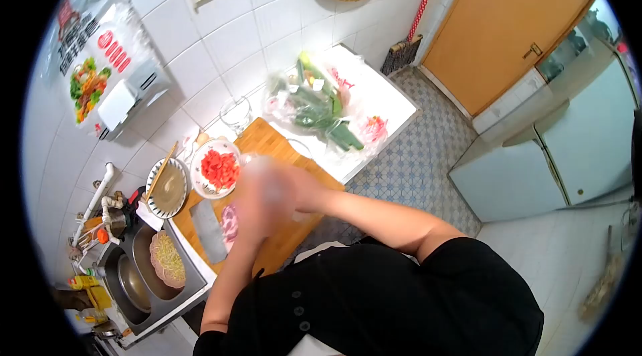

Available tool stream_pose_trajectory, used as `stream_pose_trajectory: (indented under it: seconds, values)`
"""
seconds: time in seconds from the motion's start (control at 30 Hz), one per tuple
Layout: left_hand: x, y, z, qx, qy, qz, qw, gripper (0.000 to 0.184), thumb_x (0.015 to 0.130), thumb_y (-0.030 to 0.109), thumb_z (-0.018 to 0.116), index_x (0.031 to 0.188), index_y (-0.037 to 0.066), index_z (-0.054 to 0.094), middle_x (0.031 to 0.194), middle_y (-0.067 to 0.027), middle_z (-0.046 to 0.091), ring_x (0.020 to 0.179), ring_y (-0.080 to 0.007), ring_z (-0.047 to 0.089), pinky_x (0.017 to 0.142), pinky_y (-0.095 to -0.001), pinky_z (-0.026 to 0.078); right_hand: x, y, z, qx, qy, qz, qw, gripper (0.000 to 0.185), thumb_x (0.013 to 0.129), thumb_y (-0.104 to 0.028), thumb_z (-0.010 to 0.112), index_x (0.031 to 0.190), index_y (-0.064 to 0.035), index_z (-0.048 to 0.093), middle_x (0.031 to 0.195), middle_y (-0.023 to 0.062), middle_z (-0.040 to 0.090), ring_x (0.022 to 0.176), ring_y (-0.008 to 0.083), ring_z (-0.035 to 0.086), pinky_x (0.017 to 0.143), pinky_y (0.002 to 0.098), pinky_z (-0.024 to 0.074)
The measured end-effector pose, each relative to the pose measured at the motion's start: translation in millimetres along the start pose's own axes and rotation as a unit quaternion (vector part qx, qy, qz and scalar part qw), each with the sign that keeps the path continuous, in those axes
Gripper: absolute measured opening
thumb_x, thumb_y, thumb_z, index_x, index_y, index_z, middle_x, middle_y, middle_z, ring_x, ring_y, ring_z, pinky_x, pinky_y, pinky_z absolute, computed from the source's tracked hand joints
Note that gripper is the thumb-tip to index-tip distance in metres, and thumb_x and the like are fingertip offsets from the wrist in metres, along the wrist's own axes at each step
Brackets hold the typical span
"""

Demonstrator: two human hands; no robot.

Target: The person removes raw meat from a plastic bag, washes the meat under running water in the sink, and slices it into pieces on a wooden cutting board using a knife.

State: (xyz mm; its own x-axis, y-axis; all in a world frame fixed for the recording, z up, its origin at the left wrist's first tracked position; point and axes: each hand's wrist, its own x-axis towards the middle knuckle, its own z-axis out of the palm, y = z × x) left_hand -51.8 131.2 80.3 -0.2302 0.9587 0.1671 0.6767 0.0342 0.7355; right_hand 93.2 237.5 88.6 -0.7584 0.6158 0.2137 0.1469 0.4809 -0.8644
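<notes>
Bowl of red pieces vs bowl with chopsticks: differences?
Contents: the red-piece bowl holds red chunks; the chopstick bowl holds a smooth greyish-brown fill.
Utensils: chopsticks lie across the chopstick bowl; none show on the red-piece bowl.
Place: the red-piece bowl is nearer the cutting board, the chopstick bowl nearer the sink.
Shared: both round, pale-rimmed.

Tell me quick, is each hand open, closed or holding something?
Left hand: can't tell, too blurred.
Right hand: can't tell either, its grip is unclear.

Bright glare on the white countertop (384, 98), blurred grip (267, 195), black-rimmed fisheye distortion.
</notes>
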Motion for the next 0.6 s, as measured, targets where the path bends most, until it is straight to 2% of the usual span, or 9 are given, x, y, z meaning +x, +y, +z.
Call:
stream_pose_trajectory:
  seconds: [0.03, 0.17, 0.23, 0.33, 0.4, 0.43, 0.47, 0.53, 0.6]
  values:
    - [10.5, -1.1, 10.8, -0.069, 0.034, -0.062, 0.995, 0.058, 0.075, 0.001, 0.069, 0.128, 0.006, 0.047, 0.121, -0.0148, 0.055, 0.107, -0.0230, 0.057, 0.084, -0.0301, 0.049, 1.9, -2.1, -19.5, 0.000, -0.028, -0.049, 0.998, 0.035, 0.077, -0.019, 0.066, 0.109, -0.0050, 0.061, 0.102, 0.0147, 0.062, 0.095, 0.0348, 0.060, 0.084, 0.0405, 0.0493]
    - [61.5, 32.6, 37.5, -0.180, 0.173, -0.024, 0.968, 0.023, 0.082, 0.008, 0.068, 0.104, 0.003, 0.061, 0.096, -0.0026, 0.062, 0.087, -0.0116, 0.059, 0.078, -0.0268, 0.049, -1.7, 25.4, -145.7, 0.036, -0.020, -0.098, 0.994, 0.041, 0.084, -0.026, 0.066, 0.121, -0.0082, 0.058, 0.107, 0.0134, 0.063, 0.097, 0.0299, 0.061, 0.086, 0.0394, 0.0498]
    - [93.1, 71.2, 48.6, -0.220, 0.195, 0.008, 0.956, 0.017, 0.083, 0.005, 0.067, 0.099, 0.003, 0.062, 0.088, 0.0010, 0.062, 0.081, -0.0072, 0.058, 0.072, -0.0224, 0.048, -3.9, 112.0, -202.7, 0.150, 0.092, 0.110, 0.978, 0.038, 0.086, -0.024, 0.064, 0.121, -0.0098, 0.059, 0.112, 0.0152, 0.061, 0.103, 0.0269, 0.060, 0.088, 0.0397, 0.0495]
    - [134.6, 97.5, 119.1, -0.053, 0.157, 0.100, 0.981, 0.020, 0.080, -0.005, 0.054, 0.098, 0.004, 0.059, 0.093, -0.0069, 0.062, 0.078, -0.0225, 0.063, 0.075, -0.0306, 0.050, -5.6, 220.1, -264.4, -0.177, 0.239, 0.269, 0.916, 0.046, 0.084, -0.025, 0.067, 0.120, 0.0004, 0.056, 0.114, 0.0210, 0.059, 0.104, 0.0296, 0.058, 0.093, 0.0362, 0.0471]
    - [171.5, 150.5, 157.7, -0.010, 0.017, 0.174, 0.985, 0.024, 0.078, -0.004, 0.049, 0.098, 0.004, 0.058, 0.097, -0.0145, 0.060, 0.085, -0.0331, 0.063, 0.078, -0.0370, 0.051, -2.4, 269.1, -256.7, -0.119, 0.169, 0.331, 0.921, 0.046, 0.081, -0.024, 0.069, 0.119, 0.0006, 0.057, 0.106, 0.0203, 0.061, 0.094, 0.0279, 0.062, 0.083, 0.0367, 0.0509]
    - [185.5, 149.6, 187.1, 0.041, -0.045, 0.122, 0.991, 0.026, 0.076, -0.006, 0.049, 0.098, 0.004, 0.059, 0.099, -0.0155, 0.060, 0.088, -0.0340, 0.063, 0.079, -0.0383, 0.051, 0.3, 283.3, -254.4, -0.090, 0.133, 0.360, 0.919, 0.047, 0.080, -0.023, 0.070, 0.118, 0.0008, 0.058, 0.102, 0.0199, 0.062, 0.089, 0.0270, 0.063, 0.078, 0.0370, 0.0528]
    - [198.1, 136.6, 219.6, 0.091, -0.106, 0.068, 0.988, 0.028, 0.074, -0.008, 0.050, 0.097, 0.004, 0.060, 0.102, -0.0165, 0.060, 0.091, -0.0350, 0.062, 0.081, -0.0396, 0.051, 7.0, 284.0, -266.3, 0.136, -0.009, 0.415, 0.900, 0.039, 0.081, -0.016, 0.068, 0.116, 0.0006, 0.060, 0.086, 0.0138, 0.064, 0.067, 0.0214, 0.063, 0.057, 0.0351, 0.0525]
    - [220.0, 117.8, 262.5, 0.199, -0.209, -0.015, 0.957, 0.029, 0.077, -0.005, 0.048, 0.102, 0.004, 0.061, 0.109, -0.0159, 0.060, 0.094, -0.0361, 0.062, 0.080, -0.0416, 0.051, 14.3, 296.1, -265.0, 0.255, 0.098, 0.390, 0.879, 0.034, 0.085, -0.011, 0.063, 0.116, -0.0002, 0.060, 0.076, 0.0080, 0.062, 0.056, 0.0160, 0.056, 0.050, 0.0298, 0.0468]
    - [244.4, 90.1, 296.8, 0.217, -0.256, 0.016, 0.942, 0.029, 0.082, 0.002, 0.047, 0.108, 0.006, 0.059, 0.109, -0.0150, 0.060, 0.098, -0.0339, 0.061, 0.083, -0.0423, 0.050, 26.7, 282.2, -281.9, 0.285, 0.175, 0.337, 0.880, 0.030, 0.086, -0.002, 0.056, 0.115, -0.0007, 0.062, 0.072, 0.0043, 0.060, 0.050, 0.0099, 0.049, 0.045, 0.0236, 0.0404]
